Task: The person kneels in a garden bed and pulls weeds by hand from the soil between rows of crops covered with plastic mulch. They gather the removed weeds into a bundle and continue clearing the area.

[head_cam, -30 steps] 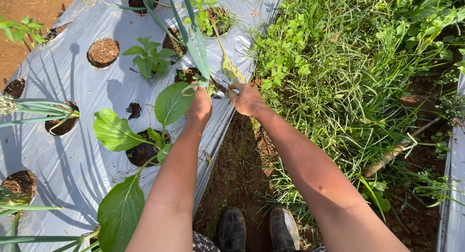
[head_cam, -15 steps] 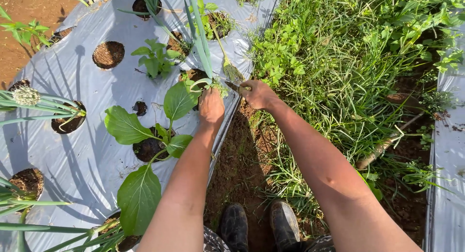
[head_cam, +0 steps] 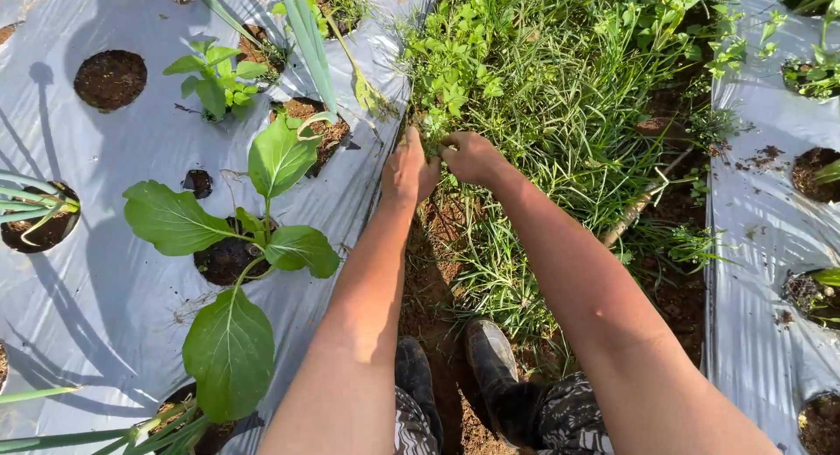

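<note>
Gripping weeds (head_cam: 437, 114), left hand (head_cam: 409, 168), right hand (head_cam: 472, 157)

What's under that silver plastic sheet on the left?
Brown soil shows through the round holes in the sheet, with leafy plants growing out. Between the holes, the sheet covers everything.

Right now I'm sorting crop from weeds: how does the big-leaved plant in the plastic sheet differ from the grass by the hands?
The big-leaved plant has a few broad, rounded leaves; the grass has many thin blades. The plant grows from a hole in the plastic sheet; the grass fills the open strip beside it. Both are green.
</note>
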